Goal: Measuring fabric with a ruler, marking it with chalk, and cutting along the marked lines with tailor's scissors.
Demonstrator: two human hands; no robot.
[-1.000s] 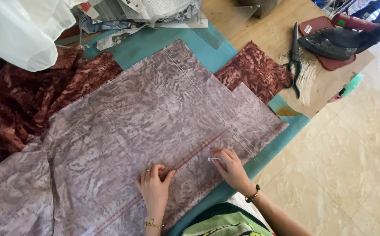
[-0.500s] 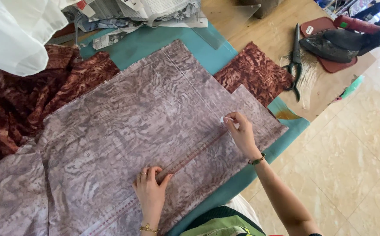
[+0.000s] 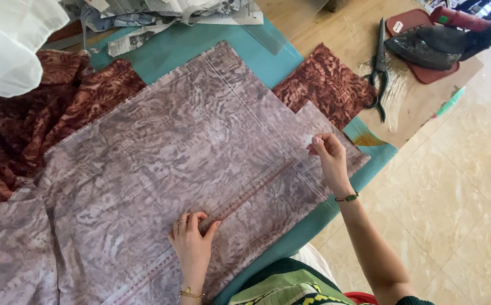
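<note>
A heap of dark red cloth point(image 3: 25, 124) is lying at the left, partly under the mauve cloth point(image 3: 160, 152) that is spreading flat over the teal mat point(image 3: 194, 51).

The left hand point(image 3: 191, 243) is pressing down, fingers spread flat and gripping nothing, on the near end of a clear ruler point(image 3: 245, 195) that is running diagonally up the cloth. If that pressure is easing, the ruler is likely to swing about the hand, and any line drawn along it is bending.

The right hand point(image 3: 329, 155) is pinching a small pale piece, probably chalk point(image 3: 316, 139), between thumb and fingertips at the ruler's far end, near the cloth's right edge. That end is lying well apart from the holding hand, so it is the part most apt to drift; a hard stroke could also be dragging the thin cloth into ripples.

Further right, scissors point(image 3: 380, 62) and an iron point(image 3: 443, 42) are resting on the wooden table point(image 3: 335, 28), apart from the work.
</note>
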